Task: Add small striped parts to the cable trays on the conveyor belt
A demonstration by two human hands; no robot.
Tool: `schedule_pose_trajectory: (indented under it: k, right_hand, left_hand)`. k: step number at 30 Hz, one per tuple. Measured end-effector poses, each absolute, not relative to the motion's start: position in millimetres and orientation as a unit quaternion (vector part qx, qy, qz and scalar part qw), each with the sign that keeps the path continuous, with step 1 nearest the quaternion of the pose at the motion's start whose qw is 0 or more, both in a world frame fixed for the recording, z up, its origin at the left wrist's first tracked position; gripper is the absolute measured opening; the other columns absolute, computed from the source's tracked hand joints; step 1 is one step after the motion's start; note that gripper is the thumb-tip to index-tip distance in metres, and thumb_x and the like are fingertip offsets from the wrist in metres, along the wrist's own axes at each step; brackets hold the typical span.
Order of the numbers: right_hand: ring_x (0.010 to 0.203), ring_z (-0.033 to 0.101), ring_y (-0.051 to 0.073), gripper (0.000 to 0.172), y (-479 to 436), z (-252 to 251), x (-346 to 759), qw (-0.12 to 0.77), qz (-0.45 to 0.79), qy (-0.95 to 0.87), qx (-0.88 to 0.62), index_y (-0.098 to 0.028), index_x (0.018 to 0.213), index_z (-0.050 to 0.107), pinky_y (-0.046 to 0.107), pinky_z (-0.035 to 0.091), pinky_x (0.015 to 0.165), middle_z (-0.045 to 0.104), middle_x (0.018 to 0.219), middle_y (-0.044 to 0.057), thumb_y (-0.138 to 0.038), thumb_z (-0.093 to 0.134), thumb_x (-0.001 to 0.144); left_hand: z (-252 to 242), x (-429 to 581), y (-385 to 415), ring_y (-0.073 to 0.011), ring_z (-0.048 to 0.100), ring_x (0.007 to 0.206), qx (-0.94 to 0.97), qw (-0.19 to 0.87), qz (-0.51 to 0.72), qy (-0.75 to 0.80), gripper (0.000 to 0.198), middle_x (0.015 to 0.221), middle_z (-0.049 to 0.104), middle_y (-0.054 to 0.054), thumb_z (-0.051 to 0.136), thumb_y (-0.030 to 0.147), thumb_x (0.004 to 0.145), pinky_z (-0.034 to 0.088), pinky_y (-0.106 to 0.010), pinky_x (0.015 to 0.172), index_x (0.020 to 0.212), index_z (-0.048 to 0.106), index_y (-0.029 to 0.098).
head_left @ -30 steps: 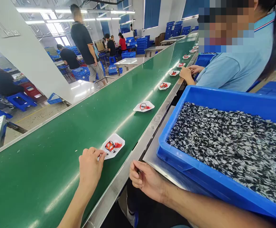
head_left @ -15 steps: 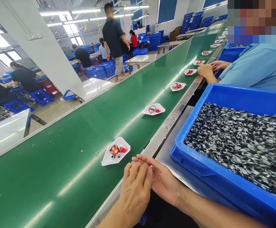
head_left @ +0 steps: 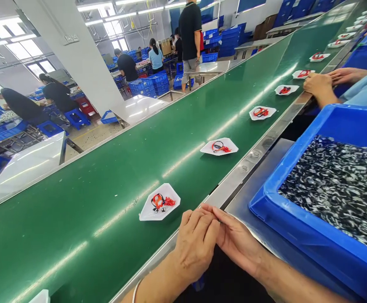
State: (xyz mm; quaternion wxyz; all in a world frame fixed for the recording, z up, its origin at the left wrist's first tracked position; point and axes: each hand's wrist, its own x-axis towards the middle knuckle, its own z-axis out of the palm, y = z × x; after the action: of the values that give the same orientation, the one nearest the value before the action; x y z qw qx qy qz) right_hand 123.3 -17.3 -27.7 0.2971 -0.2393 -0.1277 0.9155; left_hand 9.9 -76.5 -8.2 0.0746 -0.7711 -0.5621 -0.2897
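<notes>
My left hand (head_left: 196, 242) is closed at the metal edge of the green belt (head_left: 123, 168), its fingertips pressed against my right hand (head_left: 238, 240). The right hand is cupped around them with fingers curled. Whatever lies between the two hands is hidden. Just beyond them on the belt sits a white tray (head_left: 145, 213) with red and black pieces. A second white tray (head_left: 207, 148) with a black ring and red bits lies farther along. To the right stands a blue bin (head_left: 273, 189) full of small black and clear pieces (head_left: 338, 185).
More white trays line the belt toward the far right, and part of one (head_left: 41, 297) shows at the bottom left. A co-worker's hands (head_left: 320, 86) rest at the belt edge. People, tables and blue crates stand beyond the belt.
The view has turned right, so the surroundings sit differently in it. Another tray has come into view at the bottom left. My hands remain together, and the glint between them no longer shows.
</notes>
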Motion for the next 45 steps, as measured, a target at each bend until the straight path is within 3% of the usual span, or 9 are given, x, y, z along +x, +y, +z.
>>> schedule_pose_trajectory:
  k: [6,9,11,17,34,45]
  right_hand:
    - [0.073,0.054,0.012,0.017,-18.2,-29.0,122.8,0.305,0.888,-0.211,-0.27,-0.012,0.091,0.063,0.022,0.047,0.065,0.06,0.083,0.006,-0.026,0.057,0.084]
    - [0.048,0.039,0.006,0.023,-18.7,-25.6,124.2,0.297,0.884,-0.247,-0.263,-0.013,0.072,0.058,0.016,0.032,0.042,0.049,0.059,0.0,-0.031,0.055,0.086]
    - [0.041,0.025,0.004,0.033,-19.1,-23.2,125.6,0.274,0.891,-0.255,-0.259,-0.013,0.065,0.051,0.016,0.018,0.037,0.037,0.05,-0.003,-0.037,0.05,0.088]
    - [0.042,0.02,0.005,0.039,-21.5,-18.8,127.7,0.231,0.881,-0.325,-0.253,-0.014,0.064,0.044,0.021,0.012,0.041,0.029,0.047,-0.005,-0.044,0.044,0.089]
    - [0.046,0.019,0.007,0.042,-20.2,-25.2,128.1,0.316,0.799,-0.454,-0.237,-0.016,0.066,0.039,0.024,0.014,0.044,0.025,0.053,-0.006,-0.051,0.04,0.088]
    - [0.043,0.016,0.006,0.041,-21.4,-21.5,127.6,0.291,0.844,-0.4,-0.206,-0.016,0.068,0.042,0.023,0.01,0.042,0.024,0.051,-0.007,-0.051,0.04,0.088]
  left_hand:
    - [-0.2,5.9,-75.8,-0.0128,0.049,0.08,-0.729,0.004,-0.38,-0.57,0.016,0.09,0.061,-0.003,0.049,0.01,0.082,0.04,-0.03,0.07,0.095,0.054,0.017]
    - [0.4,1.2,-74.1,-0.0124,0.049,0.08,-0.694,-0.032,-0.419,-0.584,0.016,0.09,0.059,-0.003,0.05,0.011,0.083,0.042,-0.029,0.07,0.097,0.055,0.018]
    - [-0.7,-1.6,-72.4,-0.0118,0.05,0.078,-0.679,-0.054,-0.426,-0.595,0.013,0.086,0.059,-0.003,0.05,0.013,0.083,0.044,-0.027,0.07,0.093,0.057,0.018]
    - [-1.8,-3.3,-70.8,-0.01,0.051,0.077,-0.688,-0.093,-0.416,-0.587,0.017,0.083,0.06,-0.001,0.048,0.013,0.084,0.045,-0.024,0.069,0.095,0.059,0.02]
    - [-4.2,-6.5,-66.3,-0.0096,0.055,0.074,-0.54,-0.372,-0.432,-0.619,0.022,0.084,0.059,0.001,0.049,0.035,0.084,0.045,-0.018,0.067,0.099,0.06,0.022]
    - [-2.6,-6.7,-64.7,-0.0099,0.055,0.071,-0.544,-0.357,-0.436,-0.622,0.02,0.079,0.059,0.0,0.052,0.035,0.082,0.045,-0.018,0.067,0.093,0.062,0.021]
